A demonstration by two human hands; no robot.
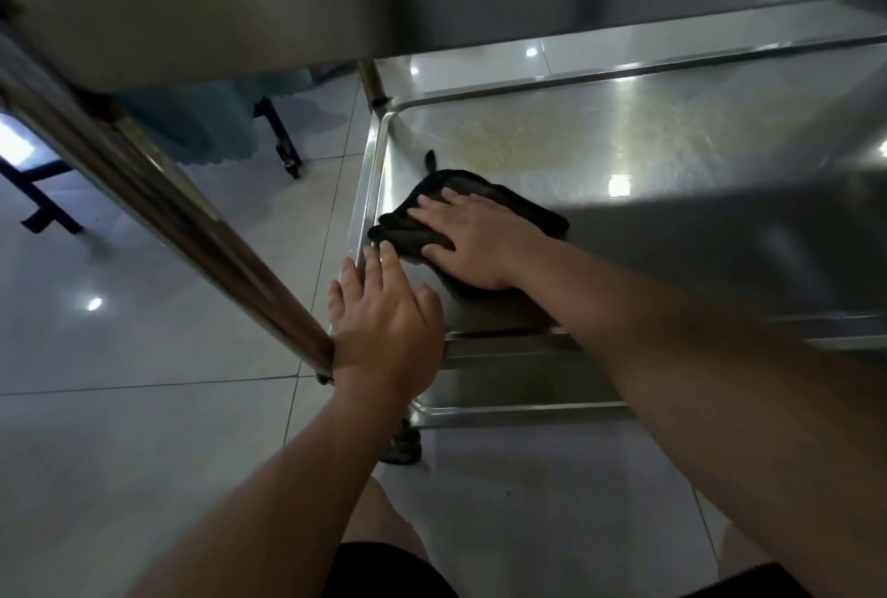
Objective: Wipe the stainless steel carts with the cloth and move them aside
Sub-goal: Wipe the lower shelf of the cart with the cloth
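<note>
Both hands lie open-palmed: the right hand [473, 242] flattens the limp, dark cloth [509, 206] against the slick lower shelf of the stainless steel cart [672, 151], the left hand [384, 319] braces its corner beside the rigid upright post [158, 194], probably the best grip for rolling it

The cloth [434, 213] lies partly hidden under the right hand [473, 245].
</note>
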